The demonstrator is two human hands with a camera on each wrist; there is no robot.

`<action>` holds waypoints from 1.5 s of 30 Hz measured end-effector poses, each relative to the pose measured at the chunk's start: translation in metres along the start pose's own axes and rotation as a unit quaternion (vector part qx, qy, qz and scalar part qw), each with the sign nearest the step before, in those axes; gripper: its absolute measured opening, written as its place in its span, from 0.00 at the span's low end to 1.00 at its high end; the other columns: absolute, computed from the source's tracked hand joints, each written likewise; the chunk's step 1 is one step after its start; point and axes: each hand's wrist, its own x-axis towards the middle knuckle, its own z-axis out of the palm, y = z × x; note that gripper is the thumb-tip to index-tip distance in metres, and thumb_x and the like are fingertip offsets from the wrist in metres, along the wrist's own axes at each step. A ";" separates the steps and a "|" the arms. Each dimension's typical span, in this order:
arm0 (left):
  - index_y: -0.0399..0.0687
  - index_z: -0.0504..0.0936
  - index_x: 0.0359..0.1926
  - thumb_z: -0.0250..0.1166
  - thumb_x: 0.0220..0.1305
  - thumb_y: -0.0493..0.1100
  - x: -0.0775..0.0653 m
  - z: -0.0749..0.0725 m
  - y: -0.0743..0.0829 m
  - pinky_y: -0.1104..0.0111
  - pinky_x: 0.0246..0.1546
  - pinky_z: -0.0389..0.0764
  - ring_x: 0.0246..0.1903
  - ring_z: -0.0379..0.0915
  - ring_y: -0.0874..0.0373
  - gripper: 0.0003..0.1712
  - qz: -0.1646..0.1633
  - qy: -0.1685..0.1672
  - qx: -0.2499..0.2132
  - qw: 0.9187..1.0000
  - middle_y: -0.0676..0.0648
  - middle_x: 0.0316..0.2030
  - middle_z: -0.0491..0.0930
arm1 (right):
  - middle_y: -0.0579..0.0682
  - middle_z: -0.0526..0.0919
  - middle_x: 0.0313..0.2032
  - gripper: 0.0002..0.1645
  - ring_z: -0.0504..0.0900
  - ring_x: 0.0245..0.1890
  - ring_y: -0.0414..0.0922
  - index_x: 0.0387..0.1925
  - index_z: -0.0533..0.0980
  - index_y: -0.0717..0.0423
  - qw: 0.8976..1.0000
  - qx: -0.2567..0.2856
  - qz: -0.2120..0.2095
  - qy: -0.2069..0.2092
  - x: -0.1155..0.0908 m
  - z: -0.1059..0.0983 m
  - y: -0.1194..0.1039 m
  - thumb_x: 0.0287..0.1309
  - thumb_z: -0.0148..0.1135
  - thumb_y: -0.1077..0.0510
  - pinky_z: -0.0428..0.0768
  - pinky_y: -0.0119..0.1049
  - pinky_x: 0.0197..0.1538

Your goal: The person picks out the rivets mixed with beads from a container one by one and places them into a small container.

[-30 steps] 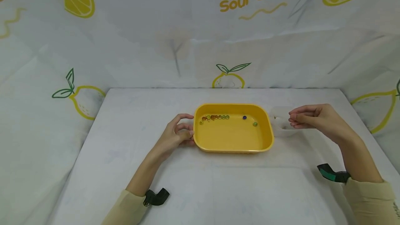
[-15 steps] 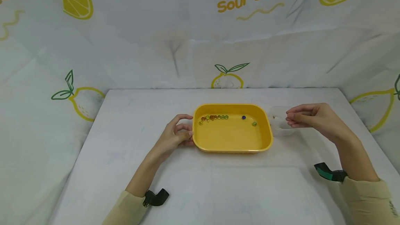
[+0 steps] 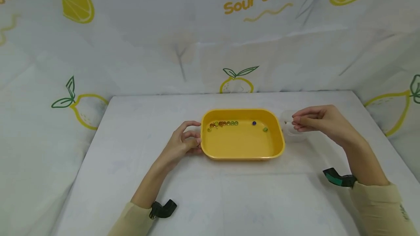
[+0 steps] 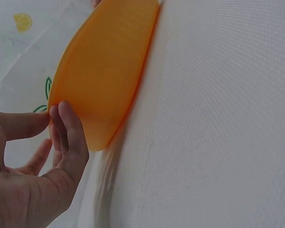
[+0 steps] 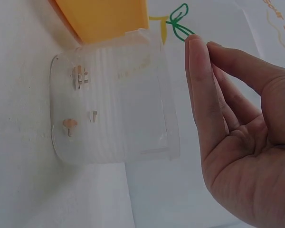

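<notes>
My left hand (image 3: 178, 142) holds the left end of a yellow tray (image 3: 242, 152). In the left wrist view its thumb meets the rim and the fingers rest on the outer wall. Several glass marbles (image 3: 228, 123) lie along the tray's back left, with a blue marble (image 3: 254, 123) and a green marble (image 3: 265, 129) to the right. My right hand (image 3: 319, 121) is over a clear plastic container (image 5: 114, 99), thumb and fingertips together; nothing shows between them. Inside the container lie several small copper-coloured pieces, including a thumbtack-like one (image 5: 70, 124).
The container stands close against the tray's right end on a white table (image 3: 157, 112). A white cloth (image 3: 147, 46) printed with lemons hangs behind the table and at both sides. Small black devices (image 3: 163, 208) are strapped to both wrists.
My right hand has moved left over the clear container towards the tray, fingertips still together. The left hand keeps its hold on the tray. The head view has shifted slightly.
</notes>
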 end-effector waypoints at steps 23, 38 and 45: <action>0.52 0.69 0.74 0.66 0.72 0.32 -0.002 0.002 0.000 0.61 0.48 0.95 0.36 0.86 0.55 0.33 0.001 0.003 0.002 1.000 0.45 0.45 0.80 | 0.49 0.95 0.43 0.25 0.95 0.43 0.45 0.60 0.81 0.71 0.999 0.001 -0.011 -0.045 0.012 0.014 -0.028 0.76 0.68 0.53 0.94 0.40 0.49; 0.52 0.68 0.75 0.66 0.72 0.32 -0.002 0.002 0.003 0.62 0.46 0.95 0.36 0.86 0.55 0.34 -0.001 0.002 -0.006 1.000 0.46 0.45 0.79 | 0.60 0.94 0.45 0.20 0.95 0.43 0.49 0.55 0.84 0.68 0.991 -0.039 -0.053 -0.117 0.040 0.051 -0.079 0.73 0.70 0.56 0.95 0.44 0.50; 0.52 0.68 0.75 0.66 0.72 0.32 -0.002 0.002 0.002 0.62 0.45 0.95 0.37 0.86 0.55 0.34 0.002 -0.001 -0.007 1.000 0.47 0.45 0.79 | 0.64 0.93 0.47 0.16 0.95 0.41 0.50 0.54 0.84 0.69 0.984 -0.048 -0.076 -0.156 0.056 0.071 -0.097 0.72 0.70 0.61 0.95 0.45 0.50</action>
